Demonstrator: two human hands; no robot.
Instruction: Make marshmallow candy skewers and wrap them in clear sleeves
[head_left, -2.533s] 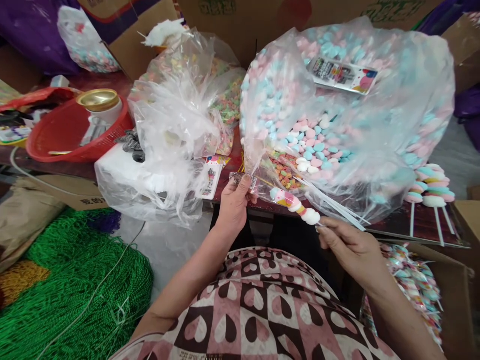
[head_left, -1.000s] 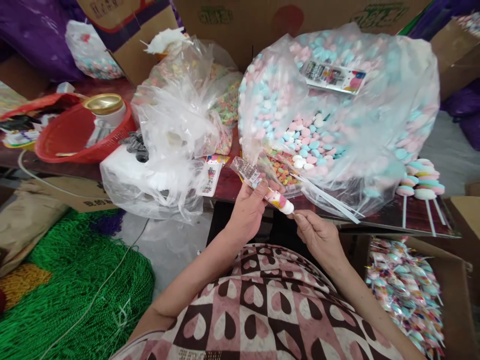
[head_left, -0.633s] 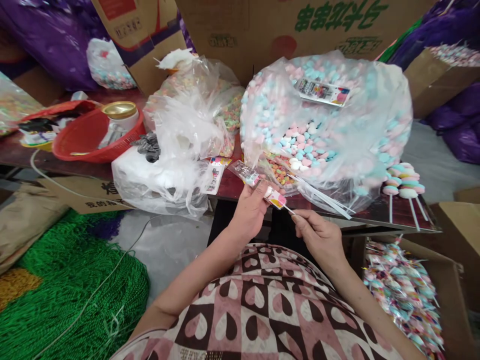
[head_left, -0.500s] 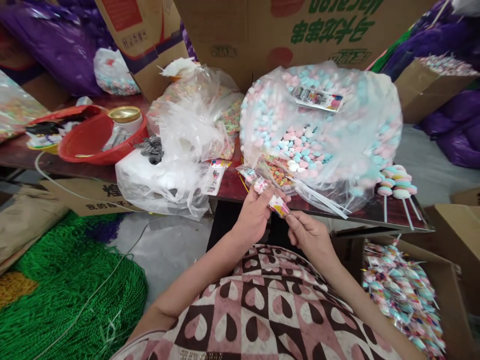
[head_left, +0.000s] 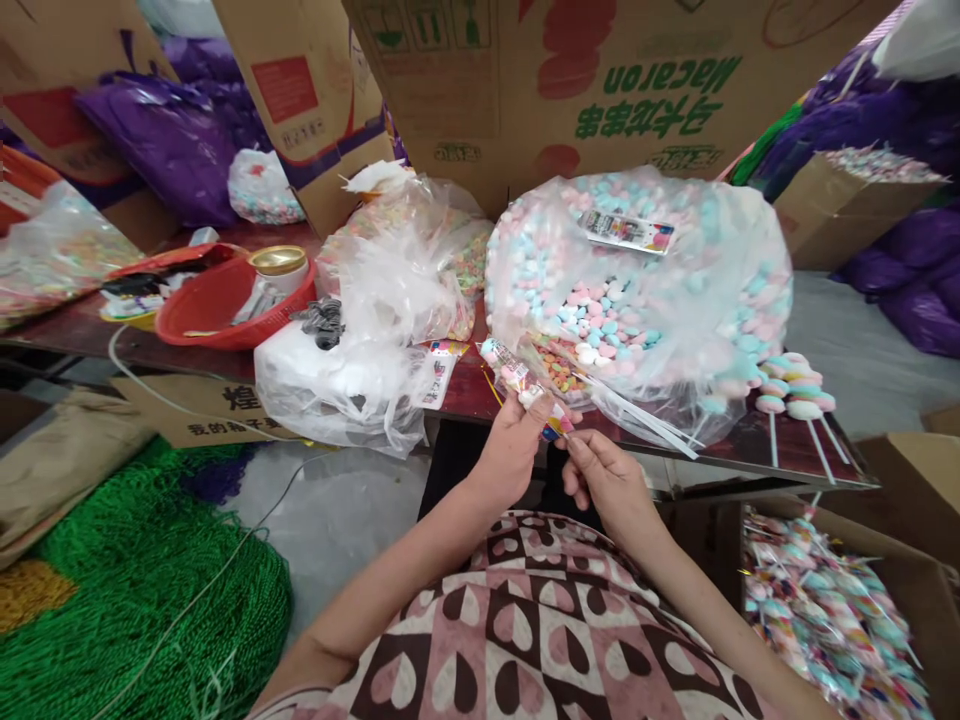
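My left hand (head_left: 516, 452) is closed around a narrow clear wrapper (head_left: 517, 378) that holds a skewer of pastel marshmallow candies. My right hand (head_left: 604, 478) pinches the wrapper's lower end, by the stick, just right of the left hand. Both hands are held in front of the table edge, over my lap. Behind them lies a big clear bag of pink, blue and white candies (head_left: 637, 290), with loose white sticks (head_left: 637, 415) at its mouth.
Finished candy skewers (head_left: 795, 385) lie on the dark table (head_left: 750, 450) at right. A box of wrapped skewers (head_left: 825, 600) sits at lower right. A red basket (head_left: 225, 300), crumpled plastic bags (head_left: 360, 340), cardboard boxes (head_left: 600, 80) and green cord (head_left: 135, 600) surround the spot.
The candy skewer has slid fully into the wrapper. My right hand moved left, up to the wrapper's end beside the left hand. The camera tilted upward.
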